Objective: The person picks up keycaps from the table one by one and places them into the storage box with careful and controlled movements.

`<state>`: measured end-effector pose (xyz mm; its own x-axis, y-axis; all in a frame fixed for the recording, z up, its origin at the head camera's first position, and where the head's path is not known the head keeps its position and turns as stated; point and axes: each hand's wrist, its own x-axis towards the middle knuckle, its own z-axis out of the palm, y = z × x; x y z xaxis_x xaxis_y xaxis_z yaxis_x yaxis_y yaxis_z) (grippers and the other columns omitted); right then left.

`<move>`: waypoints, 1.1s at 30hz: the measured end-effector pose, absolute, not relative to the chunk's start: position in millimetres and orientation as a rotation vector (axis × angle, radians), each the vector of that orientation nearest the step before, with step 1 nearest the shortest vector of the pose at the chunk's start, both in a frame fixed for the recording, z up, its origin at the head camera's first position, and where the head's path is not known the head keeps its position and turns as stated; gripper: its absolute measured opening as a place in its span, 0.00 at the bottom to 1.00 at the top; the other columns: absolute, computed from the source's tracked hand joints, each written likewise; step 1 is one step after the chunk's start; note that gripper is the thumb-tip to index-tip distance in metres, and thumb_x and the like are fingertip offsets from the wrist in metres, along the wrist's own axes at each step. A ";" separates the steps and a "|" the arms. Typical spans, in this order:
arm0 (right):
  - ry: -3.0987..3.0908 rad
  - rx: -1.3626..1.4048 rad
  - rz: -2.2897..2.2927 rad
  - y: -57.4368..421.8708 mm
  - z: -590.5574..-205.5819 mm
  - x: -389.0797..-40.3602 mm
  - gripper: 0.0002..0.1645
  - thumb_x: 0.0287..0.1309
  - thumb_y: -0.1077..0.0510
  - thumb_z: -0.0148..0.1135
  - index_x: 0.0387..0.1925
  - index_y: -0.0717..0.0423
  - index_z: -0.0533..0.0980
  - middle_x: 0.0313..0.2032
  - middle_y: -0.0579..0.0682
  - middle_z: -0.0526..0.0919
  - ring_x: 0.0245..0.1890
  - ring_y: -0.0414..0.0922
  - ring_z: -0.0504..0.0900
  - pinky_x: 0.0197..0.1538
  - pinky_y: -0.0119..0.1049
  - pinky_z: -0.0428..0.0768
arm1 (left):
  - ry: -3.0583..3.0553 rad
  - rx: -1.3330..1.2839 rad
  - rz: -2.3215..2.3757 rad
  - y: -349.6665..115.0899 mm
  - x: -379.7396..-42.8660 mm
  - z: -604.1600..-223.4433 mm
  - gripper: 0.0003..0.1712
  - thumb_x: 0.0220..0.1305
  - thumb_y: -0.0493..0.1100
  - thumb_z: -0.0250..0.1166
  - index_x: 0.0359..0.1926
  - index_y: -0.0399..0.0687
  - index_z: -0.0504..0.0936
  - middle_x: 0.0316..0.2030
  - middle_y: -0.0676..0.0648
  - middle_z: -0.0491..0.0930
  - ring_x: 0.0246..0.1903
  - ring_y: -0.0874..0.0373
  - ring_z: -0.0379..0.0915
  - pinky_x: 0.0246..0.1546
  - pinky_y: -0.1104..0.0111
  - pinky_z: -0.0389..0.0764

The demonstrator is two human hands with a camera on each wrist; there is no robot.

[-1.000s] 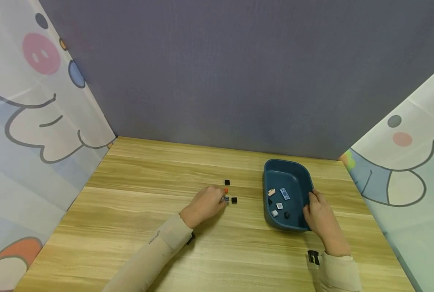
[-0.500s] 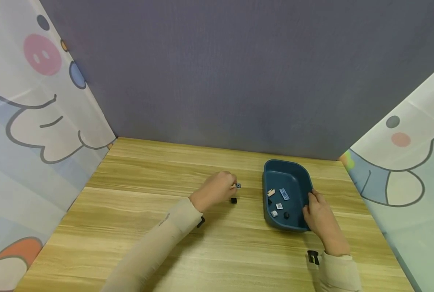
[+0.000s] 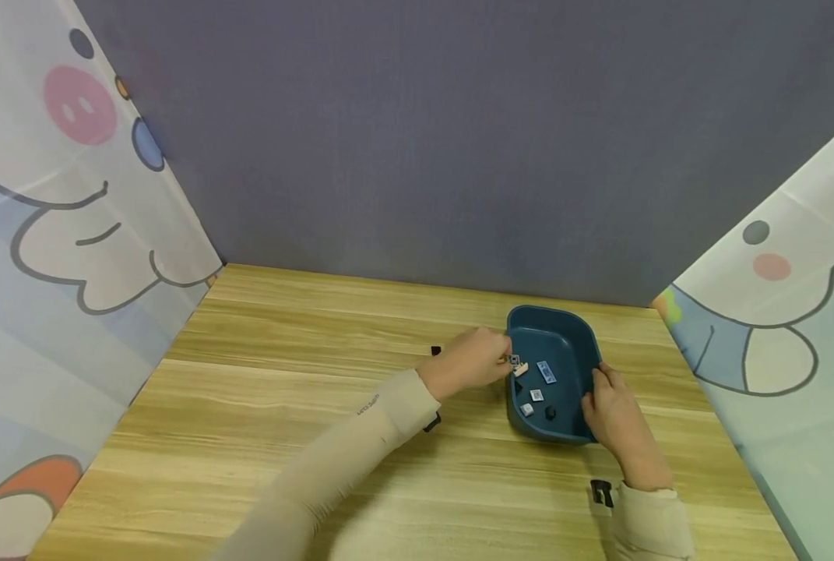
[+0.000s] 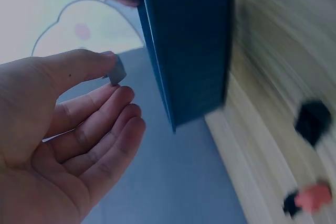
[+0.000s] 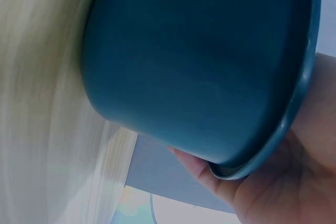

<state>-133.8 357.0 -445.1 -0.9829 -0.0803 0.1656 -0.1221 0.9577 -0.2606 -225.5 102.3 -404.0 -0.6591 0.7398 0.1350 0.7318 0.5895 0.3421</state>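
My left hand [image 3: 467, 362] pinches a small grey block [image 4: 117, 71] between thumb and fingertips, at the left rim of a dark blue plastic bin [image 3: 567, 351]. In the head view the block's patterned face [image 3: 515, 360] shows just inside that rim. My right hand [image 3: 609, 409] grips the bin's right rim; in the right wrist view its thumb and palm wrap the bin's edge [image 5: 296, 98]. On the bin's floor lie a blue-and-white oblong piece [image 3: 546, 372], a cream piece [image 3: 521, 370], a white square tile [image 3: 536, 396], a white block [image 3: 526, 409] and a black piece [image 3: 550, 413].
On the wooden table [image 3: 283, 335], a black block [image 3: 435, 351] shows beyond my left arm. The left wrist view shows a red piece [image 4: 313, 198] beside a black one, and another black block [image 4: 313, 121]. A grey panel [image 3: 417, 156] stands behind the table.
My left hand has lifted the grey block from beside the red piece and carried it right to the bin's left rim. My right hand and the bin have stayed in place.
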 end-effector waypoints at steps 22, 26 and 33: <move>-2.936 0.174 0.410 357.2 -446.0 -133.0 0.27 0.60 0.72 0.55 0.55 0.91 0.63 0.59 0.84 0.62 0.57 0.77 0.65 0.57 0.67 0.69 | 2.709 1.253 0.602 162.0 -237.2 -425.8 0.09 0.70 0.48 0.65 0.32 0.52 0.82 0.21 0.58 0.75 0.17 0.69 0.69 0.20 0.78 0.69; -2.933 0.178 0.412 357.6 -446.6 -132.9 0.27 0.60 0.72 0.55 0.55 0.91 0.63 0.58 0.85 0.63 0.57 0.78 0.65 0.57 0.68 0.69 | 2.715 1.237 0.575 162.3 -236.6 -425.2 0.09 0.69 0.49 0.66 0.36 0.50 0.84 0.23 0.59 0.75 0.18 0.70 0.69 0.21 0.78 0.70; -2.903 0.191 0.410 357.3 -446.9 -132.4 0.26 0.58 0.73 0.56 0.54 0.91 0.64 0.57 0.85 0.64 0.56 0.77 0.66 0.56 0.67 0.69 | 2.702 1.248 0.620 160.8 -237.9 -426.8 0.10 0.69 0.49 0.67 0.39 0.48 0.85 0.27 0.57 0.79 0.19 0.70 0.69 0.21 0.79 0.70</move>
